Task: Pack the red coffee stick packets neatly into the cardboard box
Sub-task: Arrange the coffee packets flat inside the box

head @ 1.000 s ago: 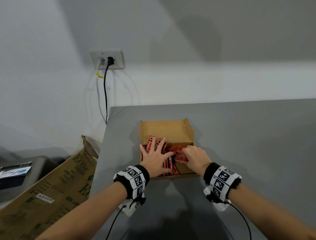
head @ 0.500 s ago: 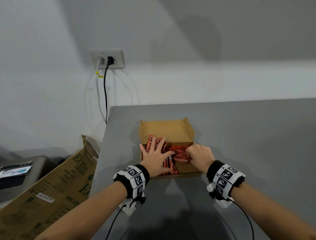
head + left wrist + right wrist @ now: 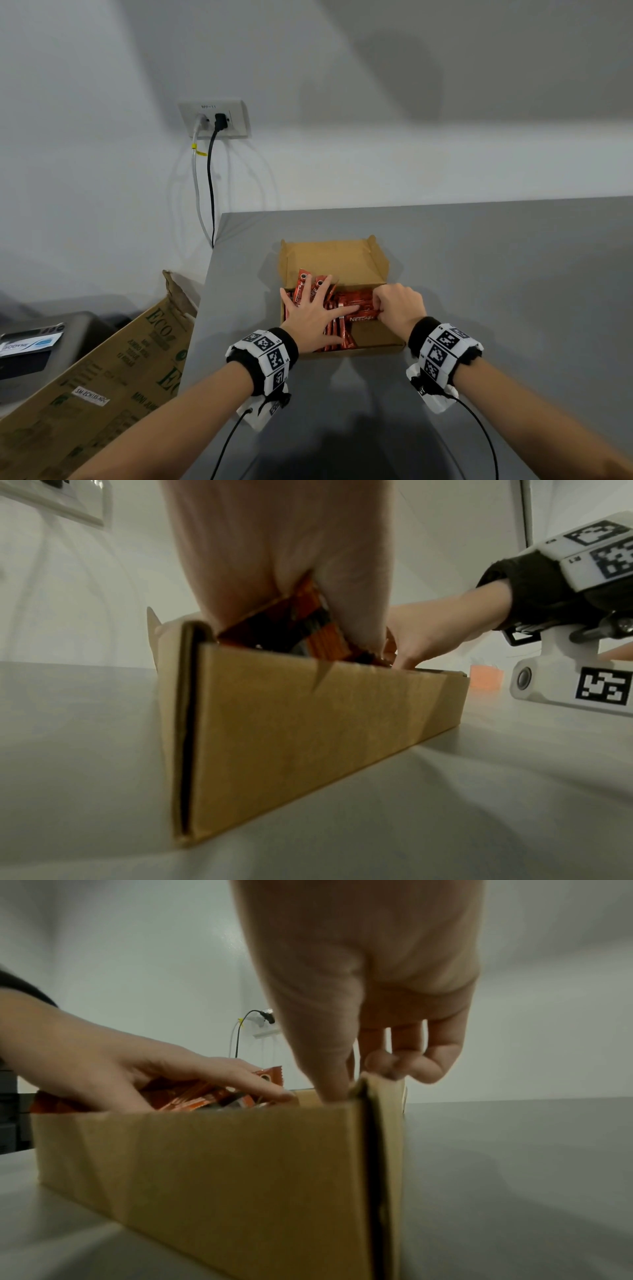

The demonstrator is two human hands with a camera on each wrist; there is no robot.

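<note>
Grey table (image 3: 479,274): hands hide most red packets (image 3: 359,305) in box (image 3: 342,260).

Left hand (image 3: 313,320) covers most of the coffee stick packets (image 3: 356,306) in the cardboard box (image 3: 337,262); count unreadable. Right hand (image 3: 399,306) fingertips are curled under beside the box's right wall, so the grip on the top packet is unclear. In both wrist views the near box wall hides the contents and the palms run off the top edge, blurred.
</note>
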